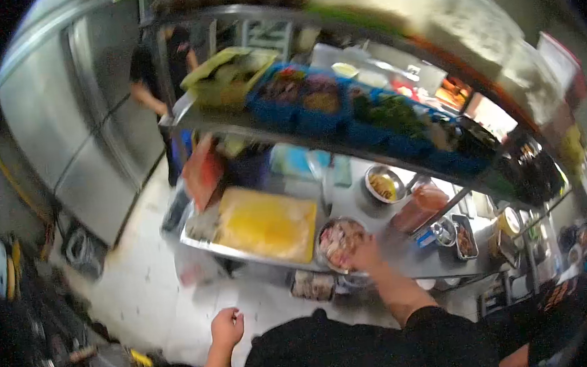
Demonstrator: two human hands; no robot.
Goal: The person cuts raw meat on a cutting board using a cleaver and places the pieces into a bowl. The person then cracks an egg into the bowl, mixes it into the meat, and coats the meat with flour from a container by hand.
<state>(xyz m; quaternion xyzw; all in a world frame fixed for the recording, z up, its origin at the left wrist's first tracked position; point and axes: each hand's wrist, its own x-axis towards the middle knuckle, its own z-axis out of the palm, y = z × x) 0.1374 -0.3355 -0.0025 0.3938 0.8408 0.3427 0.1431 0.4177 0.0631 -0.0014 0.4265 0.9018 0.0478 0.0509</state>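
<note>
My right hand [363, 252] reaches into a round metal bowl [327, 264] of pale and pinkish pieces that look like raw meat [340, 239]; its fingers are blurred among the pieces. My left hand [228, 326] hangs in front of my body, away from the table, with its fingers curled in and nothing visible in them. Left of the bowl, a yellow cutting board [269, 221] lies on a metal tray [198, 241].
A second bowl [384, 184] with yellowish food stands behind. Above runs a shelf [233, 122] with blue bins [320, 116]. One person [143, 74] stands behind at left; another person [565, 303] is close at right. A dark tray [464, 237] holds food.
</note>
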